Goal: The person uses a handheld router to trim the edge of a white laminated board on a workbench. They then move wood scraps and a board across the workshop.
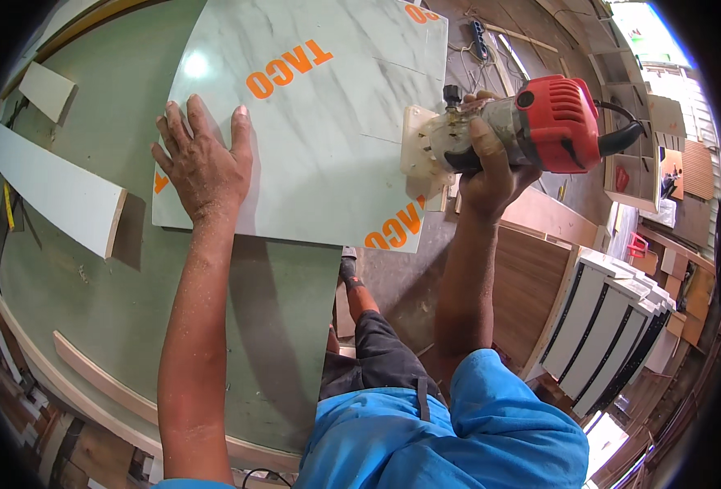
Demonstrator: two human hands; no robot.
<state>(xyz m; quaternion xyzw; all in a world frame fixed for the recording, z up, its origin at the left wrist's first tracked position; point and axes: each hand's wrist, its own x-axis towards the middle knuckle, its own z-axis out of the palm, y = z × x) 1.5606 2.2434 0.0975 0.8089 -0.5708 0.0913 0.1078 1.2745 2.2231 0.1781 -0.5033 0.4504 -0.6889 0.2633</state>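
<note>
A white marble-patterned panel (316, 155) with orange lettering lies on the green worktable (92, 301), its right part jutting past the table edge. My left hand (206, 159) rests flat on the panel's left side, fingers spread, holding nothing. In my right hand (491, 163) is a red-topped trim router (558, 122), tipped on its side with its motor end to the right. Its pale square base plate (416, 143) meets the panel's right edge. The cutting bit is hidden from view. My fingers wrap round the router's clear lower housing.
A long white board (55, 187) and a smaller white piece (47, 91) lie on the table's left. A narrow wood strip (104, 379) runs along its near edge. Stacked white drawer-like parts (597, 326) stand at right. A blue power strip (479, 41) lies beyond the panel.
</note>
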